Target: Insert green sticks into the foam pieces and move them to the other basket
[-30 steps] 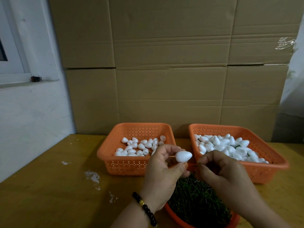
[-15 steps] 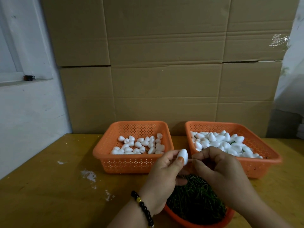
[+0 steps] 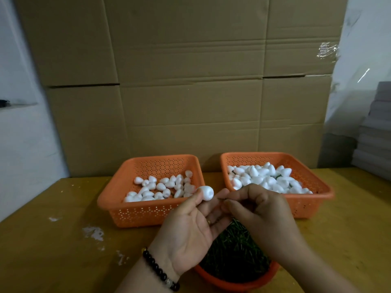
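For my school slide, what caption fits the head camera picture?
Left hand pinches a foam piece while the right hand brings a stick.

You find no readable text, label, brand or number anywhere: the plain brown cardboard boxes (image 3: 190,81) and perforated orange plastic baskets (image 3: 135,210) carry no legible markings.

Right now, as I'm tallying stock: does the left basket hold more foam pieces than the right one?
No, the left basket holds a sparse layer, while the right basket is heaped fuller.
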`<action>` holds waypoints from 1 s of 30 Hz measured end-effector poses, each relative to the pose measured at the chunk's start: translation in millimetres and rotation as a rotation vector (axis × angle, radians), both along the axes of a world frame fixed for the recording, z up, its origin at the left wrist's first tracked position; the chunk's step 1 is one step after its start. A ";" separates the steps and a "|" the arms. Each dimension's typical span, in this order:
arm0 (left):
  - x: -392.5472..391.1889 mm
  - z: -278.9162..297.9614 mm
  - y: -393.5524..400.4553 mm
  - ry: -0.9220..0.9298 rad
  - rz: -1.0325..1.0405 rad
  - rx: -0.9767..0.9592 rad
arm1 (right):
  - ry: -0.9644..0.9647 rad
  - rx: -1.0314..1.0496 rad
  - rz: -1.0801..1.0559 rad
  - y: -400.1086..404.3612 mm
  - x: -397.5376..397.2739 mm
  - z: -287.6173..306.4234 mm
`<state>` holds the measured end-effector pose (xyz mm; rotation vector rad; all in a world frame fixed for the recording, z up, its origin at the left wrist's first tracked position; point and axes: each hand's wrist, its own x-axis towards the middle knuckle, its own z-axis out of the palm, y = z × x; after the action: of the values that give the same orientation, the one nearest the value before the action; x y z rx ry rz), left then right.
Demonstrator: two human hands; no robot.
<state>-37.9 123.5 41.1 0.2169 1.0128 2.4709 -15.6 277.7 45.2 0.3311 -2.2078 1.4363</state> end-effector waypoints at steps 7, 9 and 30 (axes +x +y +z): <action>5.2 -0.1 6.6 -0.026 0.068 0.041 | 0.066 -0.040 -0.020 -1.5 1.7 0.6; 6.0 0.8 6.4 -0.018 0.082 0.047 | 0.086 -0.039 -0.024 -2.3 2.0 1.1; 8.7 -2.6 9.7 0.017 0.046 0.018 | 0.141 0.049 -0.071 -2.9 4.5 2.7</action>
<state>-29.2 133.2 38.5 0.2233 1.0129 2.5244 -11.1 274.7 47.9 0.3560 -2.1223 1.2830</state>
